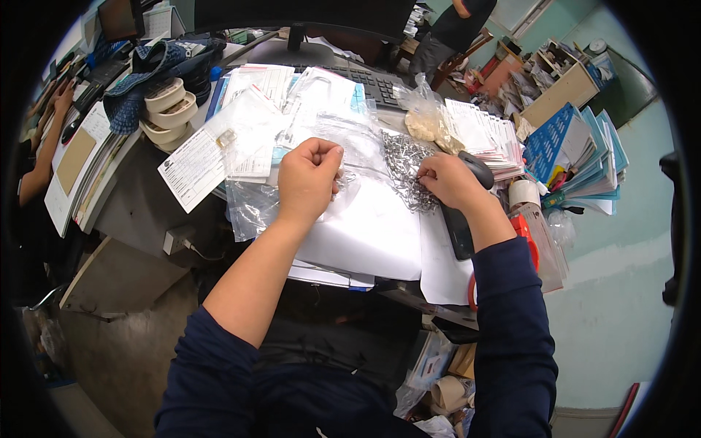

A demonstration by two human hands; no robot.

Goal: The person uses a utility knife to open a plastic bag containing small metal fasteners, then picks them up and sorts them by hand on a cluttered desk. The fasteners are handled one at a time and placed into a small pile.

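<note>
A spread of small silvery metal pieces (406, 164) lies on white paper (369, 237) at the middle of the desk. My right hand (454, 181) reaches to the pile's right side, its fingers pinched together at the pieces; whatever they grip is hidden. To the left of the pile, my left hand (309, 177) is held above the paper with thumb and fingers closed. A bit of clear plastic shows beside its fingertips, but what it holds cannot be made out. Clear plastic bags (354, 139) lie behind it. Close to my right wrist sits a black phone-like object (458, 232).
A black mouse (477, 169), a paper stack (485, 139) and red-handled scissors (527, 241) flank the right side. A bag of beige pieces (427, 124) lies before the keyboard (376, 86). Cream stacked trays (169, 113) stand left. Other people are at the far left and back.
</note>
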